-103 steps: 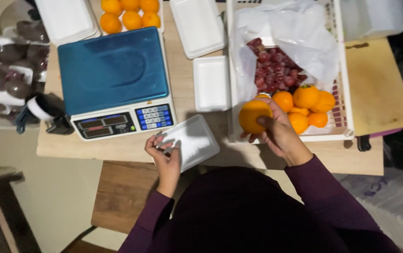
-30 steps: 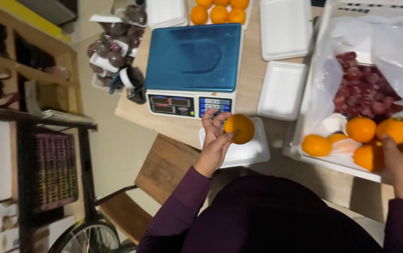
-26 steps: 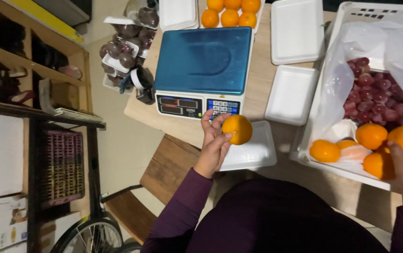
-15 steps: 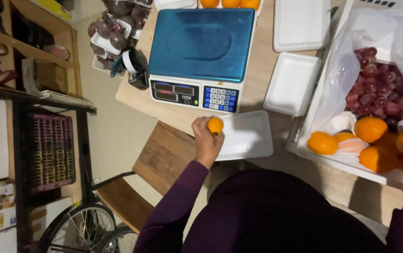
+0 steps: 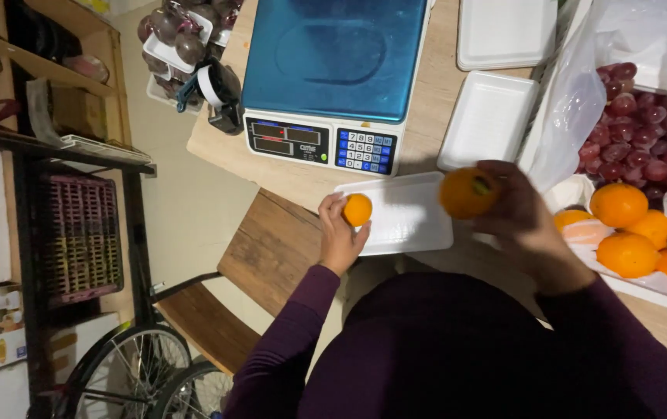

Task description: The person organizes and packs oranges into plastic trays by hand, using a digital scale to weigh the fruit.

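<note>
Head view: left hand (image 5: 339, 237) pinches a small orange (image 5: 357, 209) at the tray's (image 5: 411, 221) left edge, while right hand (image 5: 516, 213) grips a bigger orange (image 5: 468, 192) just right of it.

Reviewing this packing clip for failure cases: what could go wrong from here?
1. The foam tray sits at the table's front edge; a nudge from the left hand setting its orange down could tip it off.
2. The right hand holds a second orange in mid-air; a loose grip may drop it.
</note>
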